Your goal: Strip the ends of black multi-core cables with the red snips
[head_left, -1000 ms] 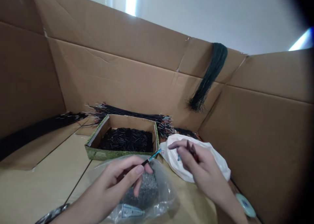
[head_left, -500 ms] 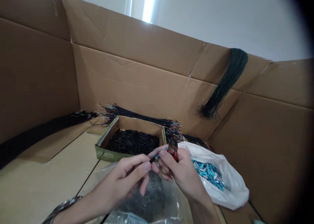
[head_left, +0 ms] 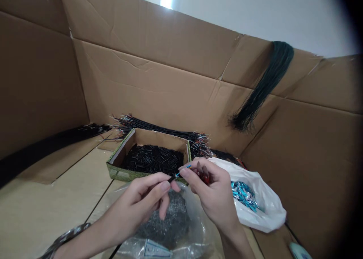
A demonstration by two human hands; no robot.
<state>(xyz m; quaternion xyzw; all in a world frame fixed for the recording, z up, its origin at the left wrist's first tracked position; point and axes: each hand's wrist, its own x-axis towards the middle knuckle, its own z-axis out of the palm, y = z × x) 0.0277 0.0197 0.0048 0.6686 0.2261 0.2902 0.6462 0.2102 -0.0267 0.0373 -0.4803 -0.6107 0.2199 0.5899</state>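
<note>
the left hand pinches a thin black wire between thumb and fingers, its blue end reaching the right hand, which curls closed around small red-handled pliers. (a short, steady pinch near the end keeps the wire from bending.) below lies a clear bag.

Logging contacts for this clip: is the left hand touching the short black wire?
Touching: the head view shows the left hand pinching the short black wire between its fingers.

Bare hands, patterned bracelet on left wrist
</note>
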